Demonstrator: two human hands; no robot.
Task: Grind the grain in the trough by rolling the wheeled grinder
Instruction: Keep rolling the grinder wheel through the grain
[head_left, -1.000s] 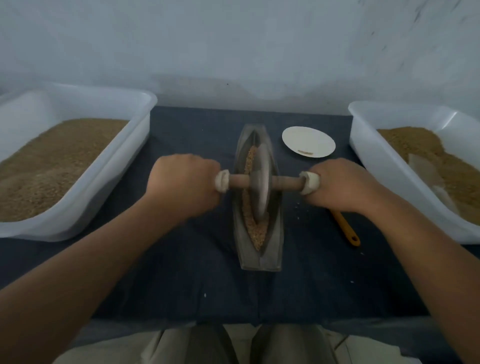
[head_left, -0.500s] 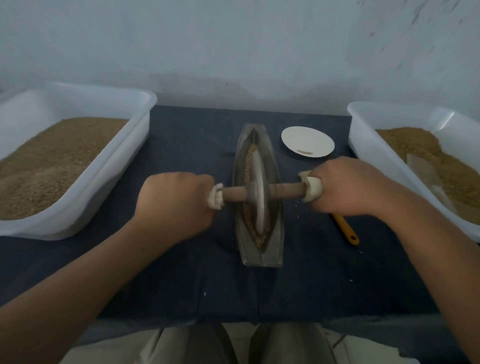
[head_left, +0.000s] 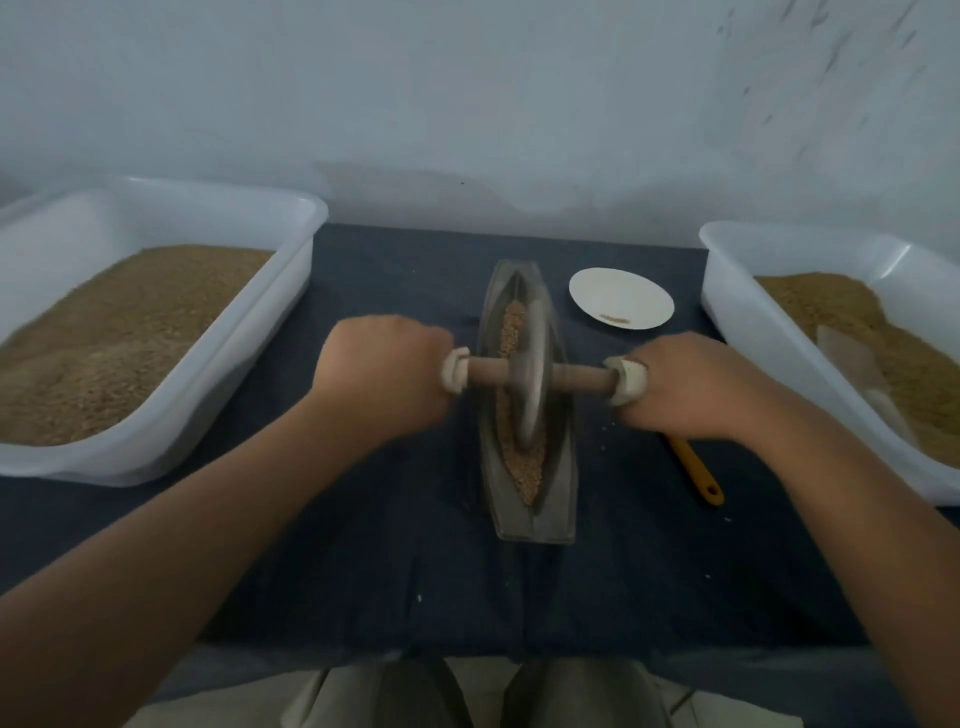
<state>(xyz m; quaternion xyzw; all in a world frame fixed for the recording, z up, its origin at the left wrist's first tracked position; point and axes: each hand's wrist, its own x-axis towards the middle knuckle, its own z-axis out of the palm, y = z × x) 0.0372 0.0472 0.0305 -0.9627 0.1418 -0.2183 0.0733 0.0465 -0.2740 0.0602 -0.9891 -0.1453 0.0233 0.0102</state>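
Note:
A long, boat-shaped metal trough (head_left: 560, 499) lies lengthwise on the dark cloth in front of me, with brown grain (head_left: 527, 475) along its groove. The wheeled grinder (head_left: 530, 371), a metal disc on a wooden axle, stands upright in the groove around the trough's middle. My left hand (head_left: 384, 371) is closed around the axle's left handle. My right hand (head_left: 685, 384) is closed around the right handle. White caps show at both handle ends beside my fists. The disc hides part of the grain.
A white tub (head_left: 291, 291) of brown grain stands at the left, another white tub (head_left: 737, 312) with grain at the right. A small white plate (head_left: 621, 296) lies beyond my right hand. An orange handle (head_left: 698, 473) lies beside the trough. A pale wall rises behind the table.
The grinder rolled toward me half a second ago, then back away toward the trough's middle. Both hands moved with it and kept their grip on the handles.

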